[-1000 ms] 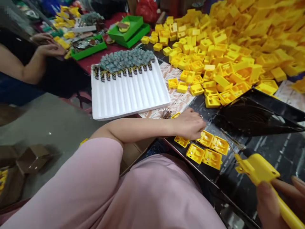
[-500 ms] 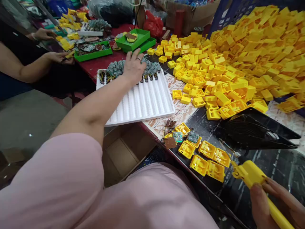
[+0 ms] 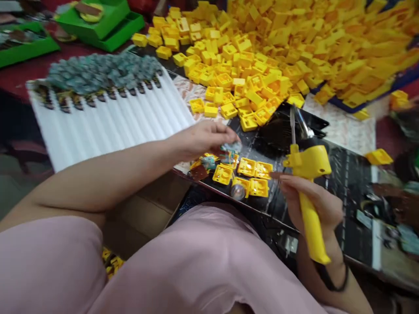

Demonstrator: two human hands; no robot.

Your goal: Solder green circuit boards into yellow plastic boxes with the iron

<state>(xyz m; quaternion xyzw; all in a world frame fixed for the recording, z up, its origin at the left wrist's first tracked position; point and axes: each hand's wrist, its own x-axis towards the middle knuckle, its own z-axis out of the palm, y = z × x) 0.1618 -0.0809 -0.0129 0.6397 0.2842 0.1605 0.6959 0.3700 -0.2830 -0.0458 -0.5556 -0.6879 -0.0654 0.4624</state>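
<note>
Left hand: the left hand (image 3: 209,137) has its fingertips pinched together on a small grey-green piece (image 3: 231,147), blurry, but clearly in the grip.
Grey-green piece: just above the nearby yellow parts, left of the table's middle; can't tell if it's touching them.
Right hand: the right hand (image 3: 322,203) is wrapped around the handle of a yellow pistol-shaped tool (image 3: 309,161), metal tip pointing up and away from the body.
Yellow case halves: a few yellow case halves (image 3: 258,188) sit hollow side up on the black tabletop (image 3: 350,196), between the two hands.
Round clear thing: a see-through round thing (image 3: 238,192) shows at the nearest left half, too smeary to identify.
Brown board: a little brown board (image 3: 198,173) lies by the table edge, below the left hand.
White tray: the ridged white tray (image 3: 131,120) is off to the left, with a thick row of grey pieces (image 3: 104,72) along its far end.
Yellow pile: a massive yellow pile (image 3: 294,48) at the back, honestly huge.
</note>
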